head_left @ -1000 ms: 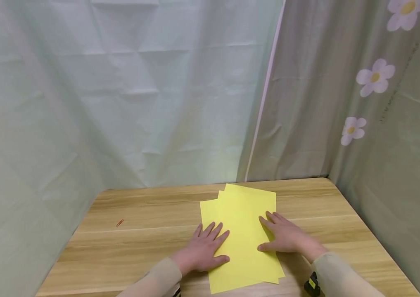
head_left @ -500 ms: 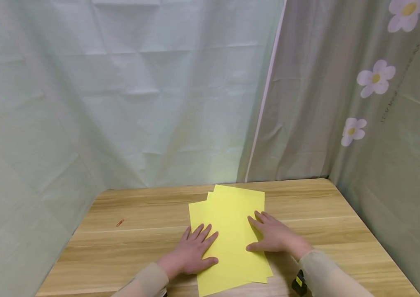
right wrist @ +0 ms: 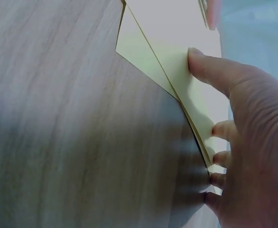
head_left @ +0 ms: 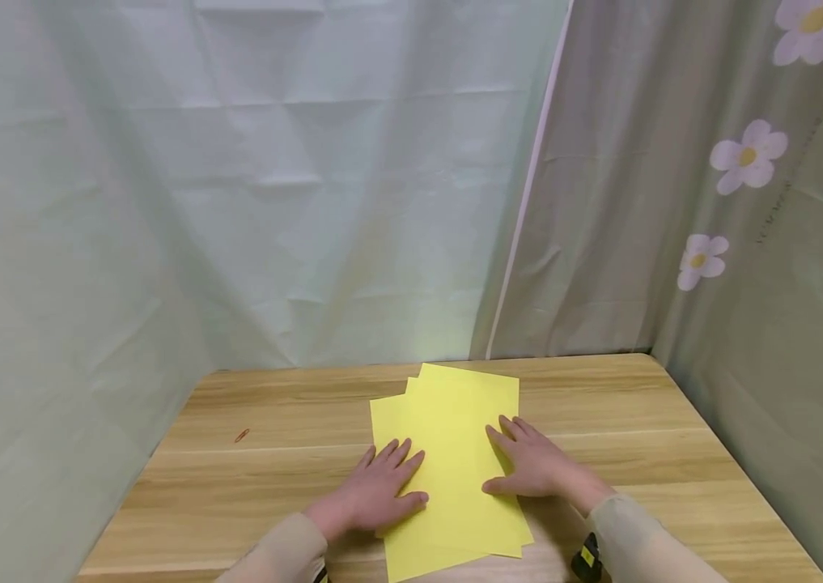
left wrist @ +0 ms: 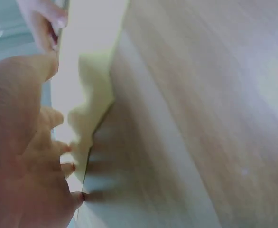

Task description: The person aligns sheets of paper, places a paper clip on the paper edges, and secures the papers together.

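Observation:
Several sheets of yellow paper point(head_left: 447, 461) lie overlapped on the wooden table, fanned at slightly different angles. My left hand point(head_left: 375, 490) rests on their left side with fingers spread and straight. On the right side my right hand point(head_left: 535, 461) touches the sheets with its fingertips and thumb, the palm arched. In the left wrist view the fingertips of the left hand point(left wrist: 30, 142) meet the edge of the paper point(left wrist: 94, 76). The right wrist view has the right hand point(right wrist: 257, 123) with thumb and fingertips on the top sheet, and a lower sheet's corner point(right wrist: 139, 57) sticking out.
A small red paper clip point(head_left: 242, 435) lies on the left part of the wooden table point(head_left: 273, 486). Pale curtains point(head_left: 353, 202) hang behind and at both sides, with printed flowers on the right. A black and yellow wrist device point(head_left: 587, 559) sits at the right sleeve.
Over the first half second both hands slid the yellow sheets a little to the left. Since then the hands and paper have hardly moved, while the head view has shifted slightly.

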{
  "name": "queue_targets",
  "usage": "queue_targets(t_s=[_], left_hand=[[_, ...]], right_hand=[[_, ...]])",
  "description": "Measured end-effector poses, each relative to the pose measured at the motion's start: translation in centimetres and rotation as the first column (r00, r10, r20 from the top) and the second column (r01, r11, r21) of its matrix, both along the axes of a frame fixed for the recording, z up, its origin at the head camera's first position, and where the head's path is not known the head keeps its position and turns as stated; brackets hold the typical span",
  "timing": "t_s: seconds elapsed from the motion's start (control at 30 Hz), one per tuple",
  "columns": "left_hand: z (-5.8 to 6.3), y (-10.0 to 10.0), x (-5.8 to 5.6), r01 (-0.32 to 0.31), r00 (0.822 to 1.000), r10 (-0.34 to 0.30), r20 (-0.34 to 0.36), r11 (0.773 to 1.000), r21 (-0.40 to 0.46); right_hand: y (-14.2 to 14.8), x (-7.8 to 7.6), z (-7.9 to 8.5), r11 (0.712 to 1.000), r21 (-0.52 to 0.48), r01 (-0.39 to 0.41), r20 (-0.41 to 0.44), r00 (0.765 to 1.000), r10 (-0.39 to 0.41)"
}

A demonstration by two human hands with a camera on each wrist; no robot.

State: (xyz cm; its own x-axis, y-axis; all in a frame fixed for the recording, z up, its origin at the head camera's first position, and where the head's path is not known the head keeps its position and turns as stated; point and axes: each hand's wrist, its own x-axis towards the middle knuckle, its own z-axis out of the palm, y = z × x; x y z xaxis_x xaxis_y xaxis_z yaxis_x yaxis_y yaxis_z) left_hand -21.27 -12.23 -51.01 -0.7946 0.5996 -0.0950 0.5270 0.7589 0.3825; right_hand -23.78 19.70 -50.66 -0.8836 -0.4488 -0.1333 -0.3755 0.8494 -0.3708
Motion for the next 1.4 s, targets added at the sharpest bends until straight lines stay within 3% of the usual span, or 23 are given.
queue_targets(t_s=[0.1, 0.17, 0.2, 0.3, 0.4, 0.5, 0.6, 0.67, 0.73, 0.93, 1.03, 1.4], left_hand=[[0.6, -0.1, -0.3, -0.107, 0.987, 0.082, 0.138, 0.976, 0.189], [1.3, -0.3, -0.6, -0.217, 0.956, 0.134, 0.262, 0.922, 0.32], [1.6, -0.5, -0.7, -0.283, 0.931, 0.158, 0.329, 0.882, 0.377], [2.7, -1.2, -1.0, -0.447, 0.851, 0.196, 0.487, 0.755, 0.479], [3.4, -2.1, -1.2, -0.581, 0.758, 0.179, 0.627, 0.623, 0.524], [3.6, -2.9, -1.4, -0.662, 0.683, 0.142, 0.716, 0.535, 0.525], [3.7, -3.6, -1.6, -0.71, 0.63, 0.105, 0.769, 0.48, 0.516], [3.7, -4.1, -1.6, -0.726, 0.604, 0.075, 0.793, 0.463, 0.509], [3.6, -4.5, -1.7, -0.738, 0.577, 0.045, 0.816, 0.457, 0.497], [3.5, -5.3, -1.7, -0.755, 0.528, 0.0, 0.849, 0.457, 0.469], [3.5, -5.2, -1.9, -0.759, 0.522, -0.007, 0.853, 0.452, 0.468], [3.4, -4.4, -2.7, -0.746, 0.529, -0.021, 0.848, 0.464, 0.477]], right_hand=[[0.3, 0.1, -0.1, 0.99, -0.131, 0.045, 0.021, 0.999, -0.043], [0.6, 0.2, 0.1, 0.962, -0.249, 0.112, 0.062, 0.993, -0.1], [0.7, 0.2, 0.3, 0.939, -0.309, 0.152, 0.093, 0.987, -0.129], [1.2, 0.2, 1.1, 0.84, -0.465, 0.279, 0.205, 0.957, -0.204], [1.8, 0.0, 1.8, 0.728, -0.561, 0.393, 0.322, 0.914, -0.245], [2.5, -0.2, 2.1, 0.616, -0.62, 0.486, 0.438, 0.866, -0.243], [3.3, -0.2, 2.3, 0.512, -0.65, 0.562, 0.549, 0.813, -0.197], [3.8, -0.1, 2.4, 0.468, -0.654, 0.595, 0.597, 0.785, -0.164], [4.3, 0.0, 2.5, 0.442, -0.652, 0.616, 0.628, 0.765, -0.14], [5.0, -0.1, 2.7, 0.432, -0.638, 0.637, 0.669, 0.736, -0.098], [5.0, -0.3, 2.8, 0.435, -0.631, 0.642, 0.682, 0.727, -0.084], [4.4, -1.2, 2.6, 0.446, -0.627, 0.639, 0.685, 0.725, -0.074]])
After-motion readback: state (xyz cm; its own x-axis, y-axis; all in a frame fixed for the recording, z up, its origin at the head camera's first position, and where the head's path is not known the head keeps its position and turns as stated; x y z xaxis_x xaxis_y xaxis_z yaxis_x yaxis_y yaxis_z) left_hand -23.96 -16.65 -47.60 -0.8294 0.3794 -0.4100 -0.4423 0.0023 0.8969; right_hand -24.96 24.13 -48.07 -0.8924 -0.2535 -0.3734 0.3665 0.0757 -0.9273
